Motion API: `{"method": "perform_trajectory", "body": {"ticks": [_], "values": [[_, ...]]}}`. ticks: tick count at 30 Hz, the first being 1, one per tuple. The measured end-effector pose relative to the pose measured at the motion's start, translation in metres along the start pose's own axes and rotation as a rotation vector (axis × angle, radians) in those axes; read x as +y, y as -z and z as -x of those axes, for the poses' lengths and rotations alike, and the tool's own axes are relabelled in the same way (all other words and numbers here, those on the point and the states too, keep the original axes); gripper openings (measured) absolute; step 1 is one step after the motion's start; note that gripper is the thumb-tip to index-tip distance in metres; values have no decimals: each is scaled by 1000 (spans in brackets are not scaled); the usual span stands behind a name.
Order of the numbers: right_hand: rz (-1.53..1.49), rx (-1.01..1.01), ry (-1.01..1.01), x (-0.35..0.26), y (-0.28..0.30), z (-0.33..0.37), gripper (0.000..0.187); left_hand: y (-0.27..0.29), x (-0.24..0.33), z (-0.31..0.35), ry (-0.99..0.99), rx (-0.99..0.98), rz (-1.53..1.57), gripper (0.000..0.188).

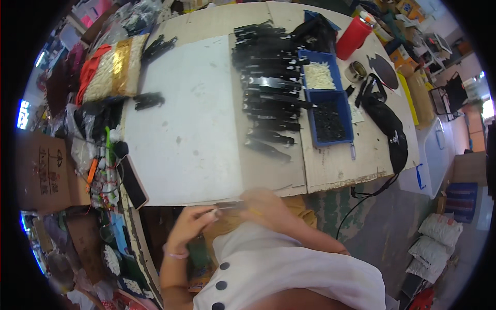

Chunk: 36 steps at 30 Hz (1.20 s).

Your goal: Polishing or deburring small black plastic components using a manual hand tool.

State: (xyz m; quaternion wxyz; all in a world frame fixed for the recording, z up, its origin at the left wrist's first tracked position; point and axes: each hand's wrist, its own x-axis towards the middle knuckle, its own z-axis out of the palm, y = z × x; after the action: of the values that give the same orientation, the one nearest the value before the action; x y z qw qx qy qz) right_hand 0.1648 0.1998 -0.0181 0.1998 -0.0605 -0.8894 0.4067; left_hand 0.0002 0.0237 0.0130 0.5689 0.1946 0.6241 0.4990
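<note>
My left hand [195, 223] is at the table's front edge, thumb and fingers pinched together on something small and pale that I cannot make out. Just right of it, my right hand [267, 209] is smeared by motion, so its fingers do not show clearly. A thin, blurred grey thing [232, 205] spans the gap between the hands; its kind cannot be told. Beyond them, a long row of slim black pieces [271, 106] lies side by side on the table. To the row's right, one blue bin [353, 135] holds small black parts, and another blue bin [338, 72] holds small white parts.
A white sheet [186, 124] covers the table's middle. At its left lie a phone [133, 181], a few black pieces [150, 100] and a bag of pale pieces [111, 70]. At the right are a red flask [355, 37], a tape roll [356, 71] and a black pouch [385, 121].
</note>
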Motion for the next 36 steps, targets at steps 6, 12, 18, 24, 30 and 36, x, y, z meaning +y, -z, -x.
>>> {"method": "perform_trajectory", "body": {"ticks": [6,12,18,24,30,36], "values": [[-140,245,-303,13,37,11,11,40,-18,10,-4,62,-725,26],[-276,587,-497,10,66,16,25,-59,37,-84,-779,47,-873,23],[-217,643,-504,3,68,32,23,-103,42,-155,-885,70,-1465,25],[208,531,-422,34,59,35,12,-99,31,-145,-815,253,-873,25],[81,455,-445,31,48,4,15,-88,35,-135,-1005,422,-903,26],[146,385,-261,33,33,1,11,-78,25,-108,-712,358,-873,29]]}}
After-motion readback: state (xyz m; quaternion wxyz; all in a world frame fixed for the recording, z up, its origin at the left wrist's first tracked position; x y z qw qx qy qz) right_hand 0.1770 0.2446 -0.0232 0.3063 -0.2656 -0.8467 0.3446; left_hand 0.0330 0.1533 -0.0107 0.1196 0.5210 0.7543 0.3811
